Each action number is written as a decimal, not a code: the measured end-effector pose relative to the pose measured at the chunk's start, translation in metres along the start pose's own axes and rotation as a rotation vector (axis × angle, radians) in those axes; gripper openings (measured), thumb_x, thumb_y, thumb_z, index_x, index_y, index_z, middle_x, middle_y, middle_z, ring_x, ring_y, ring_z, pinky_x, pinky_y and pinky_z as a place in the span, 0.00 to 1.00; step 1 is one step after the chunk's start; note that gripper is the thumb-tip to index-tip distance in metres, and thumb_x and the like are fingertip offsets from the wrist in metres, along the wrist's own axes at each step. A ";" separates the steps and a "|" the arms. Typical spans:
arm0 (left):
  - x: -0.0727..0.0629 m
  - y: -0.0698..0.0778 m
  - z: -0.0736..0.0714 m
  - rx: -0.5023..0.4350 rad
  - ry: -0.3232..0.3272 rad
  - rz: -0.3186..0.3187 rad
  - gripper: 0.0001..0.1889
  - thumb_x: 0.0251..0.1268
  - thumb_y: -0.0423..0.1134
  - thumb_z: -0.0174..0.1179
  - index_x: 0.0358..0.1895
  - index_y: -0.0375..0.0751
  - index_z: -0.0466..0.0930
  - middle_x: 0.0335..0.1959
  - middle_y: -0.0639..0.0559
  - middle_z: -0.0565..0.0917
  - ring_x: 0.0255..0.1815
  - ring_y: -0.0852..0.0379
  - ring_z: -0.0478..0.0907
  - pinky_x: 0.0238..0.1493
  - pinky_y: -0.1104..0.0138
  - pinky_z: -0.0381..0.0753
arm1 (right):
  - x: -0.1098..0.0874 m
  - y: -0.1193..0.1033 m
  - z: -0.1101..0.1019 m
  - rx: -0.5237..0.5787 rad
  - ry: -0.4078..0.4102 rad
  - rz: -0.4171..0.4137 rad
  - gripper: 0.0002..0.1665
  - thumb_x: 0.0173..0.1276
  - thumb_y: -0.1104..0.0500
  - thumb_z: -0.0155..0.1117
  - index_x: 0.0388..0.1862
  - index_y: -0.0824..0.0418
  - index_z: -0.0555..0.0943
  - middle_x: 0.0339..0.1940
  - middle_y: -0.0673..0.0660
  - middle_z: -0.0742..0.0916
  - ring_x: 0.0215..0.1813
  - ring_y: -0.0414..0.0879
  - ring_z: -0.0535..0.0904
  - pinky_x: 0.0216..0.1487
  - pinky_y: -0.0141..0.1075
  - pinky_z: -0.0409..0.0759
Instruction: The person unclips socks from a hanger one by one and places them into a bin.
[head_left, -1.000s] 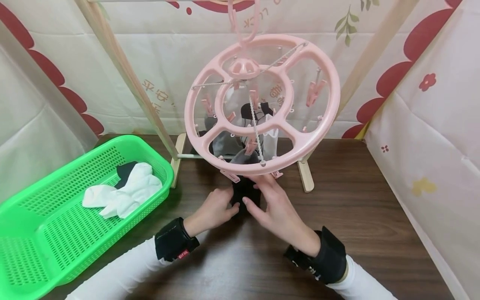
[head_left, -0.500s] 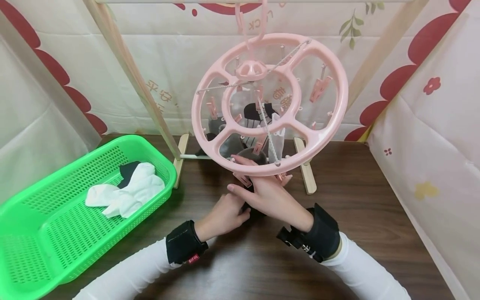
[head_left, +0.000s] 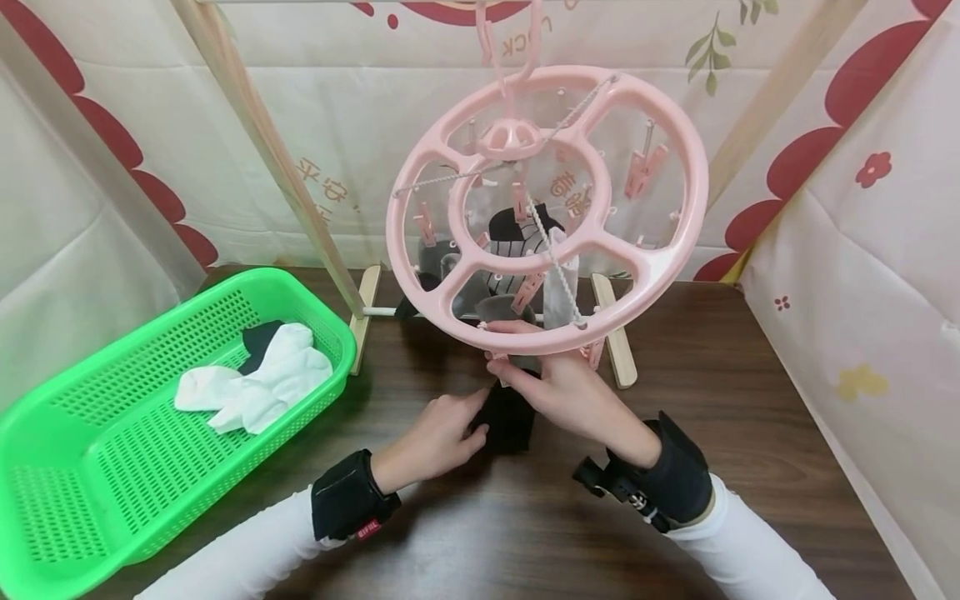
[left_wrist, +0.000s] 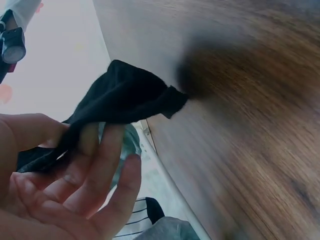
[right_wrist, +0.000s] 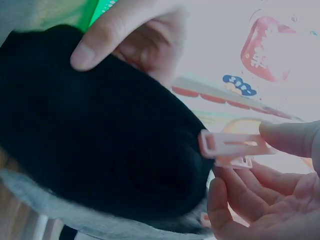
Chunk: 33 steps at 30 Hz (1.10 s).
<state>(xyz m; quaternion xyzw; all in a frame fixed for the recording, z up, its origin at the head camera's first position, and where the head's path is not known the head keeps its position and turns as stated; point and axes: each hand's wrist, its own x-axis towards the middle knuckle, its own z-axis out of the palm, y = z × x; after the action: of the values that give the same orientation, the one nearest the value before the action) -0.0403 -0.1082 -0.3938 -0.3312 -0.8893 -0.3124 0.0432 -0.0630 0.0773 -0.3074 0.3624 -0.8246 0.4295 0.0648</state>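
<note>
A black sock [head_left: 506,421] hangs below the front of a round pink drying hanger [head_left: 517,340]. My left hand [head_left: 438,437] pinches the sock's side between thumb and fingers. My right hand [head_left: 581,396] is under the hanger's front rim and holds a pink clothespin [right_wrist: 235,144] by its handle end. In the right wrist view the clothespin's tip meets the sock's edge; whether it grips the cloth there, I cannot tell. The left wrist view shows the sock [left_wrist: 125,95] folded over my fingers.
Behind the hands hang grey socks [head_left: 468,292], a black-and-white striped sock [head_left: 506,250] and a white sock [head_left: 561,292]. More clothespins [head_left: 647,171] dangle from the hanger. At left, a green basket [head_left: 150,492] holds white socks [head_left: 262,387] and a black piece [head_left: 258,340]. A wooden frame [head_left: 262,142] stands around.
My right hand has moved from the sock up to a clothespin at the hanger's rim. The left hand has shifted slightly and still holds the sock, now more exposed below the right hand.
</note>
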 end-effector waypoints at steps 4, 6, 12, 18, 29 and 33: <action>-0.003 0.001 -0.002 0.004 0.053 0.027 0.06 0.59 0.26 0.59 0.39 0.32 0.76 0.26 0.50 0.78 0.25 0.59 0.74 0.26 0.68 0.73 | -0.005 0.002 -0.013 0.043 0.004 -0.024 0.22 0.64 0.69 0.65 0.58 0.63 0.78 0.37 0.49 0.85 0.46 0.42 0.77 0.54 0.37 0.68; -0.004 0.002 -0.003 0.001 0.079 0.037 0.04 0.58 0.25 0.58 0.36 0.35 0.76 0.26 0.52 0.77 0.24 0.60 0.72 0.26 0.69 0.72 | -0.007 0.004 -0.019 0.068 0.018 -0.045 0.22 0.63 0.71 0.65 0.57 0.65 0.78 0.37 0.50 0.86 0.45 0.41 0.78 0.53 0.34 0.69; -0.005 0.004 -0.006 -0.005 0.113 0.060 0.07 0.58 0.25 0.57 0.29 0.40 0.72 0.23 0.57 0.71 0.22 0.63 0.67 0.24 0.72 0.68 | -0.014 0.010 -0.035 0.095 0.013 -0.046 0.20 0.61 0.73 0.66 0.53 0.64 0.81 0.39 0.50 0.87 0.42 0.41 0.81 0.50 0.31 0.72; -0.004 0.009 -0.007 -0.043 0.094 0.088 0.03 0.60 0.26 0.57 0.33 0.37 0.76 0.26 0.55 0.74 0.25 0.61 0.68 0.27 0.72 0.70 | -0.023 0.014 -0.048 0.087 -0.015 -0.009 0.20 0.61 0.73 0.66 0.52 0.63 0.80 0.41 0.50 0.86 0.45 0.42 0.82 0.50 0.34 0.75; -0.003 0.013 -0.008 -0.077 0.072 0.097 0.03 0.63 0.26 0.57 0.37 0.35 0.78 0.28 0.53 0.77 0.27 0.61 0.71 0.30 0.72 0.73 | -0.032 0.023 -0.056 0.033 0.052 0.033 0.18 0.58 0.74 0.67 0.49 0.68 0.80 0.41 0.55 0.87 0.45 0.39 0.82 0.44 0.28 0.77; -0.002 0.014 -0.008 -0.068 0.071 0.099 0.03 0.62 0.26 0.57 0.37 0.35 0.78 0.28 0.53 0.77 0.27 0.61 0.71 0.30 0.72 0.73 | -0.032 0.025 -0.056 0.051 0.061 0.049 0.15 0.60 0.73 0.67 0.47 0.68 0.82 0.39 0.55 0.88 0.44 0.39 0.83 0.41 0.28 0.76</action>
<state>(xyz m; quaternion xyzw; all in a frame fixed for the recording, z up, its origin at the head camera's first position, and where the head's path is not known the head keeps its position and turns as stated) -0.0309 -0.1060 -0.3806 -0.3647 -0.8586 -0.3516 0.0785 -0.0674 0.1463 -0.3024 0.3302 -0.8196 0.4628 0.0700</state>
